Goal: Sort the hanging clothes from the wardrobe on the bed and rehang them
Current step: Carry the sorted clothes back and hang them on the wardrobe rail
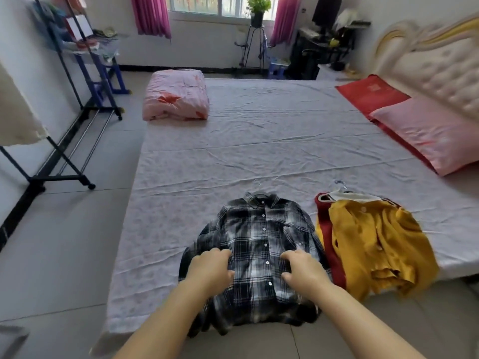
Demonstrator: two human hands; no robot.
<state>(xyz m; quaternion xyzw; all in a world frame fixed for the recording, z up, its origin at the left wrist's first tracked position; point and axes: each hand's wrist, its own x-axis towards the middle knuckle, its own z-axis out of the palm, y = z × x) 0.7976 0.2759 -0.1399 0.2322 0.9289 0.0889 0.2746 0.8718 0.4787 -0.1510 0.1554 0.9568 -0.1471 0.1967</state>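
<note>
A black-and-white plaid shirt (261, 234) lies flat on the bed (259, 141) near its front edge, still on a hanger whose hook shows above the collar. My left hand (211, 268) and my right hand (303, 269) rest on the shirt's lower front, fingers curled into the fabric on either side of the button row. To the right lies a pile with a mustard-yellow garment (375, 239) on top of a red one (328, 239), with a white hanger (342, 194) at its top.
A black rolling clothes rack (62, 141) stands on the floor at the left with a pale garment (18, 117) hanging on it. A folded pink quilt (176, 95) sits at the bed's far left corner. Pink and red pillows (425, 130) lie by the headboard on the right.
</note>
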